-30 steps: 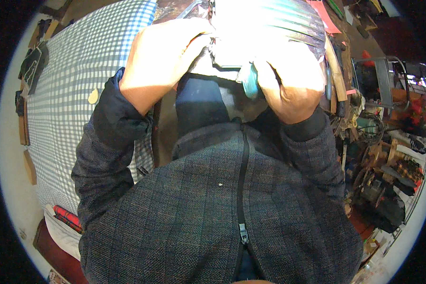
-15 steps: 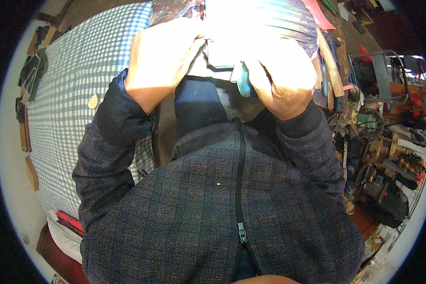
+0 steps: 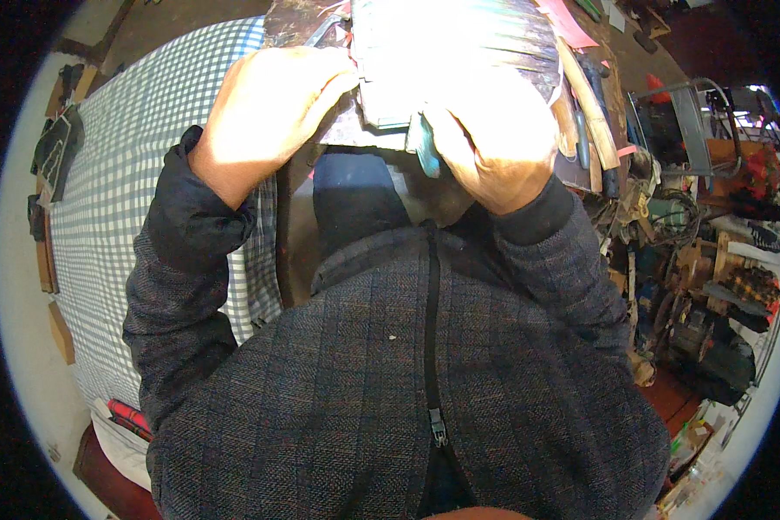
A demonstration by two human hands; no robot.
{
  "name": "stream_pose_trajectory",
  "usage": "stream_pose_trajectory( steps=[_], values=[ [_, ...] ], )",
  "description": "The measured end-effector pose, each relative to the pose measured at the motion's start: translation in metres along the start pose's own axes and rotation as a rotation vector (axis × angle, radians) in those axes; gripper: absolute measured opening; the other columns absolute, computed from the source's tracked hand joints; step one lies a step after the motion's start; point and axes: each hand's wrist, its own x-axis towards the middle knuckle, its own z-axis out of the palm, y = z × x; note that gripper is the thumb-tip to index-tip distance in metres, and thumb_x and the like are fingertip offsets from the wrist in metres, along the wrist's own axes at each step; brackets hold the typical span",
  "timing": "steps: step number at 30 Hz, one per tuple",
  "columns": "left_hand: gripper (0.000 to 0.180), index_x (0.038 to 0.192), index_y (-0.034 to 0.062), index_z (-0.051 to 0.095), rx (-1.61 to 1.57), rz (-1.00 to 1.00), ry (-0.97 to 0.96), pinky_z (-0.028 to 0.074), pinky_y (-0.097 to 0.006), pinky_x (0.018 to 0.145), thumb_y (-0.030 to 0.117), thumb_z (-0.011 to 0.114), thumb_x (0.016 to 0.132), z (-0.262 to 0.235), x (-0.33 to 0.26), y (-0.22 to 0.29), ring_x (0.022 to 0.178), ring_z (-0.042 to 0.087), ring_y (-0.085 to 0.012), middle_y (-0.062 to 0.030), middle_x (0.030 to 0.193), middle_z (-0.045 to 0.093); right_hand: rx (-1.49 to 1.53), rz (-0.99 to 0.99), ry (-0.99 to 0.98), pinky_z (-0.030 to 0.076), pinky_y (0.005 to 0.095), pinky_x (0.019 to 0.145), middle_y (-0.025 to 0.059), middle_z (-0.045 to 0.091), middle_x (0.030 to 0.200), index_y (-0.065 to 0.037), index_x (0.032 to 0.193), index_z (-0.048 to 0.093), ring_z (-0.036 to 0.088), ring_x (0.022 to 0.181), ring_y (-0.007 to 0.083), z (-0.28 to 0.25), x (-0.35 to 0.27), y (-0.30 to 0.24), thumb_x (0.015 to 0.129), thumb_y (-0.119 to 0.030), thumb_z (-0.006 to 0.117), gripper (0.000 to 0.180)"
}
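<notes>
While I am watching from afar, one slab [image 3: 438,65] is lying at the top of my view, on one dark brown bench [image 3: 288,24]. Its flat face is glaring white, its right part is showing dark, ridged streaks, and I am not making out its material. Of my two bare hands, the left hand [image 3: 264,104] is resting at the slab's left edge, fingers bent and thumb meeting them; I cannot tell whether they are pinching anything. The right hand [image 3: 504,143] is sitting at the lower edge, fingers curled and gripping one teal piece [image 3: 426,149], thin and narrow, which is extending below that edge. To the right, two wooden strips [image 3: 594,111], pale and long, are lying side by side near one pink sheet [image 3: 568,22]. On the left, one checked cloth [image 3: 139,173], woven in white and blue-grey, is spreading wide. Below, one jacket [image 3: 347,381], coarse and dark with a faint plaid, is filling the middle, one metal zip pull [image 3: 438,426] hanging on its front. Farther right, one grey frame [image 3: 695,132] with bent tubing is standing.
</notes>
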Motion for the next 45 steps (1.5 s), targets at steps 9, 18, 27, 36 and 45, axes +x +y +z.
stream_pose_trajectory(
  steps=[9, 18, 27, 36, 45],
  values=[
    [0.014, 0.099, 0.0048, 0.070, -0.073, -0.123, -0.042, 0.057, -0.037, 0.075, 0.018, 0.069, 0.095, 0.001, 0.007, 0.005, 0.083, 0.072, -0.0312, -0.0123, 0.094, 0.073, -0.010, -0.025, 0.046, 0.057, 0.0373, 0.078, 0.0130, 0.075, 0.091, -0.001, 0.095, 0.076, 0.071, 0.082, 0.0300, 0.001, 0.005, -0.003, 0.082, -0.009, 0.082, 0.016],
    [0.014, 0.097, 0.0075, 0.068, 0.088, -0.001, 0.154, 0.056, -0.036, 0.069, 0.017, 0.076, 0.089, 0.010, 0.001, 0.010, 0.077, 0.070, -0.0283, -0.0097, 0.087, 0.070, 0.004, -0.094, 0.084, 0.057, 0.0374, 0.077, 0.0134, 0.074, 0.091, 0.000, 0.095, 0.076, 0.071, 0.081, 0.0297, 0.005, 0.003, 0.004, 0.081, -0.007, 0.082, 0.017],
    [0.023, 0.107, 0.0023, 0.072, -0.570, -0.482, -0.082, 0.054, -0.028, 0.070, 0.023, 0.067, 0.099, 0.002, -0.009, 0.005, 0.075, 0.068, -0.0158, -0.0084, 0.086, 0.072, -0.016, -0.035, 0.018, 0.057, 0.0384, 0.079, 0.0140, 0.075, 0.093, 0.000, 0.097, 0.077, 0.072, 0.083, 0.0304, 0.001, 0.000, 0.001, 0.082, -0.008, 0.082, 0.018],
    [0.023, 0.105, 0.0028, 0.073, -0.352, -0.293, -0.186, 0.056, -0.030, 0.073, 0.024, 0.064, 0.101, -0.008, -0.011, -0.016, 0.078, 0.070, -0.0219, -0.0113, 0.091, 0.073, -0.024, -0.017, -0.009, 0.057, 0.0380, 0.081, 0.0141, 0.075, 0.093, 0.000, 0.098, 0.077, 0.072, 0.084, 0.0308, -0.001, 0.001, -0.001, 0.081, -0.008, 0.082, 0.019],
    [0.029, 0.111, -0.0021, 0.067, -0.165, -0.121, -0.010, 0.055, -0.041, 0.079, 0.017, 0.074, 0.090, -0.004, -0.007, -0.009, 0.088, 0.069, -0.0360, -0.0177, 0.101, 0.071, -0.094, 0.055, -0.017, 0.055, 0.0398, 0.086, 0.0091, 0.076, 0.101, -0.009, 0.103, 0.080, 0.072, 0.092, 0.0276, 0.001, -0.007, -0.004, 0.085, -0.020, 0.078, 0.021]
  ],
)
